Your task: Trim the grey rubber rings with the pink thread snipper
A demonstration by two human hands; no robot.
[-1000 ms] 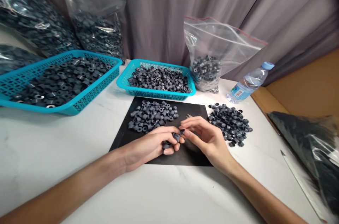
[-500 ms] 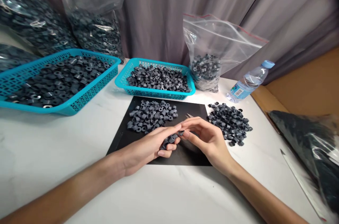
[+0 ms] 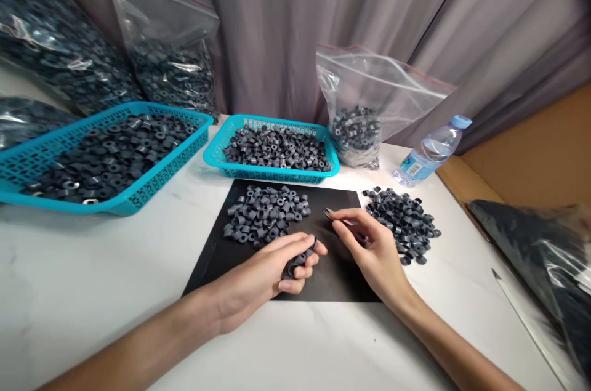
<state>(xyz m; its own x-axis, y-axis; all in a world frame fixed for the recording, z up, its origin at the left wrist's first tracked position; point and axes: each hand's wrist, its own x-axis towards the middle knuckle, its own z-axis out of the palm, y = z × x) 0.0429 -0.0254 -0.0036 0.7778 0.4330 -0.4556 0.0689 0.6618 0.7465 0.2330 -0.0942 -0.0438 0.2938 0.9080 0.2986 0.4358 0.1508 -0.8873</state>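
My left hand (image 3: 272,268) rests on a black mat (image 3: 231,255), fingers curled round several small grey rings (image 3: 302,258). My right hand (image 3: 369,243) lies just to its right, fingers bent, touching a small metal tool (image 3: 329,213) whose tip pokes out past the fingertips. A pile of grey rings (image 3: 265,218) sits on the mat ahead of my left hand. A second pile of rings (image 3: 404,225) lies on the white table right of the mat, by my right hand.
Two turquoise baskets (image 3: 217,154) (image 3: 138,191) hold more rings at the back and left. Zip bags of rings (image 3: 355,126) (image 3: 170,71) stand against the curtain. A water bottle (image 3: 427,154) lies at the right, a cardboard box (image 3: 530,163) and a dark bag (image 3: 545,249) beyond.
My hands have come apart: the right hand drew back to the right, away from the left. The left hand stays curled on its rings. The view tilted slightly.
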